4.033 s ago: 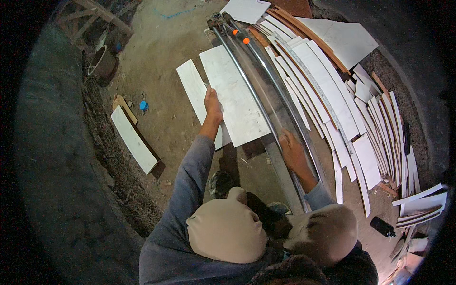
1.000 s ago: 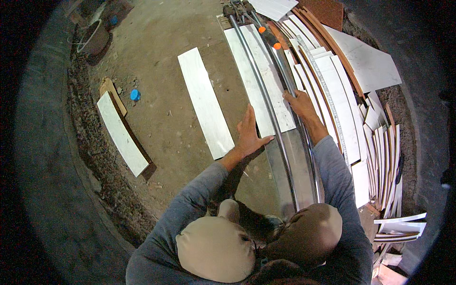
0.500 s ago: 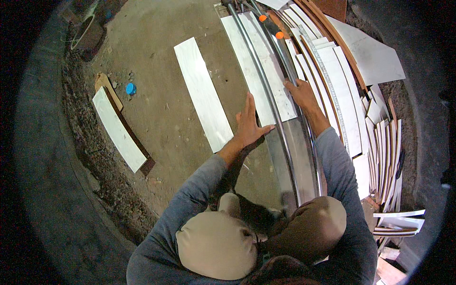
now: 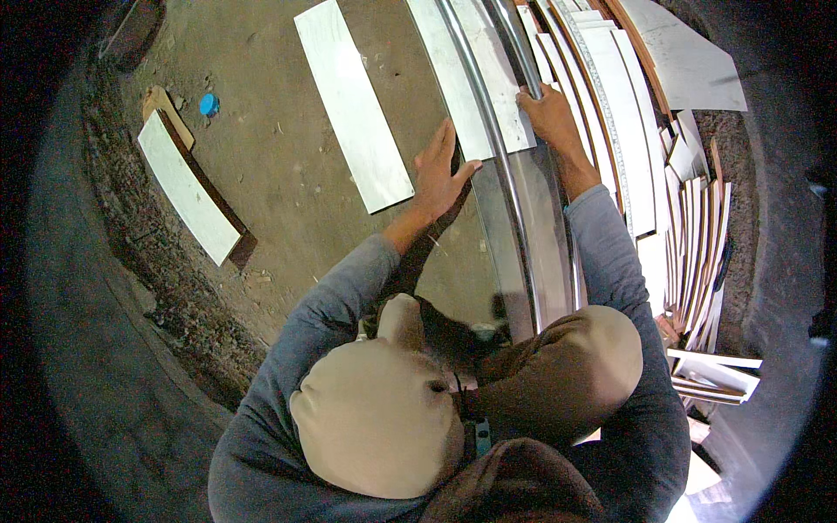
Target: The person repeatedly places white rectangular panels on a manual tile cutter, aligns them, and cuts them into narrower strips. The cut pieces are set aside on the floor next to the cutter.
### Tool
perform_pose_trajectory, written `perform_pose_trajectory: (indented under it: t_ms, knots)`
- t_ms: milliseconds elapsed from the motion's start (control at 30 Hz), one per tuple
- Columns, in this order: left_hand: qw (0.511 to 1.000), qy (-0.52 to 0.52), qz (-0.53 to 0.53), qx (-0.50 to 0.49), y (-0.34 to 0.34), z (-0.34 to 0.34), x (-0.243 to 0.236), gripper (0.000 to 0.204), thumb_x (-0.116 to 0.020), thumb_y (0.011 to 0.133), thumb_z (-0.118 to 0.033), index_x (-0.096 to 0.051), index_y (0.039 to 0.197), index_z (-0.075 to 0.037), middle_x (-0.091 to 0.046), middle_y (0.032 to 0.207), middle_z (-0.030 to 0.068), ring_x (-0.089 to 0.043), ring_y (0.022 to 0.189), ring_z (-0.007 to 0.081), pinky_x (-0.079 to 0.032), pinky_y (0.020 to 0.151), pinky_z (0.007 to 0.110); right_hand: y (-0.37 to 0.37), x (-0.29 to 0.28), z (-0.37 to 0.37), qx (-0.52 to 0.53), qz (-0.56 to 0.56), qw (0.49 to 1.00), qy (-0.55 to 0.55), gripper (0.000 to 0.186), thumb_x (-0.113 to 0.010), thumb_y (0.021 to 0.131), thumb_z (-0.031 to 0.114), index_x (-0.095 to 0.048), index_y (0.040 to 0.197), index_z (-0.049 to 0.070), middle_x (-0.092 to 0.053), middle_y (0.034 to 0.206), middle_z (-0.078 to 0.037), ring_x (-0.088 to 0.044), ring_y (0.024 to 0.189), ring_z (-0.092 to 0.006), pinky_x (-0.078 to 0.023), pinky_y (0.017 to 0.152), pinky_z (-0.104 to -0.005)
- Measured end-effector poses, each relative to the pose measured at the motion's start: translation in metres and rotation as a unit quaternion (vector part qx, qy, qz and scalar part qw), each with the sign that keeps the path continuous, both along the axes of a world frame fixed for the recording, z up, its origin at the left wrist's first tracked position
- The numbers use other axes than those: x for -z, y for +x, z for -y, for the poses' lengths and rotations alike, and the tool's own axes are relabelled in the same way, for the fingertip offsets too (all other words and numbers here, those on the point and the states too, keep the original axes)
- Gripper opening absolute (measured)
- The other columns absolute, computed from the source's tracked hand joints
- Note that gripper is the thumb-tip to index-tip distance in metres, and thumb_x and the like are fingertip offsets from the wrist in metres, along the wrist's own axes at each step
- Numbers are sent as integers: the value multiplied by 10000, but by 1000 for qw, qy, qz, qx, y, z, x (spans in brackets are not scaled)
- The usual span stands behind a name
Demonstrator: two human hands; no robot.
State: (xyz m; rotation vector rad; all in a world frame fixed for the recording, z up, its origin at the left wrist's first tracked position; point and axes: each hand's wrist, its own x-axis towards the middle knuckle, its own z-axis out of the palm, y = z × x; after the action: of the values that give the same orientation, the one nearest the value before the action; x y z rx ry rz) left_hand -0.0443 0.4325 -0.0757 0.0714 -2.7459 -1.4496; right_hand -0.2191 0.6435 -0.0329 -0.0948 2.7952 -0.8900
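Observation:
A long white tile strip (image 4: 475,105) lies on the metal bed (image 4: 510,209) of a rail tile cutter, beneath its two steel rails. My left hand (image 4: 440,179) is open beside the left edge of the strip, fingers stretched forward and thumb pointing toward the left rail (image 4: 497,139). Across the bed, my right hand (image 4: 555,126) is closed around the right rail (image 4: 521,48), near the strip's right edge; some of its fingers are hidden. Another white tile strip (image 4: 353,105) rests on the ground to the left of the cutter.
A shorter white tile piece (image 4: 187,187) and a blue cap (image 4: 209,105) lie farther left. On the right are stacked tile strips (image 4: 623,122), a large white slab (image 4: 684,61) and upright strips (image 4: 697,253). My bent knees (image 4: 379,418) are close to the cutter's near end.
The view has shifted, so the scene sits higher and the cutter's orange-marked part has left the picture. Both hands keep about the same places against the cutter and the strip.

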Motion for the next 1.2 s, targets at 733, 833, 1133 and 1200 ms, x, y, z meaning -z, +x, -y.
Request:
perform_pose_trajectory:
  t_ms: [733,833,1133,1200]
  knots:
    - [997,-65,-44,-15,-1,-9,-5,884,-719,946,-432,-333,1578,51,-406,1578,310,-436,1431,480,-350,1181,542,3,-4,4,-2,-26,1000,17,424,-690,940,346,-732,1168,-9,-754,974,-255,-745,891,-355,-565,817,-437]
    - [999,-36,-26,-22,-1,-13,-9,866,-705,956,-425,-334,1578,50,-433,1568,296,-387,1468,471,-305,1192,577,3,-7,4,10,0,999,34,444,-680,945,361,-724,1182,-12,-747,1005,-274,-739,933,-389,-565,841,-452]
    - [920,-224,78,-314,-43,98,-9,983,-686,938,-531,-245,1610,35,-273,1628,313,-228,1522,474,-189,1182,635,9,-14,7,3,-31,999,40,414,-650,953,356,-719,1195,28,-729,1124,-266,-696,1067,-427,-525,952,-495]
    - [923,-204,134,-298,-58,125,-8,1139,-750,881,-549,-109,1651,-8,-163,1648,350,-134,1544,505,-156,1197,641,9,-14,8,8,-33,999,29,405,-650,952,360,-723,1187,39,-732,1113,-259,-697,1053,-430,-528,940,-496]
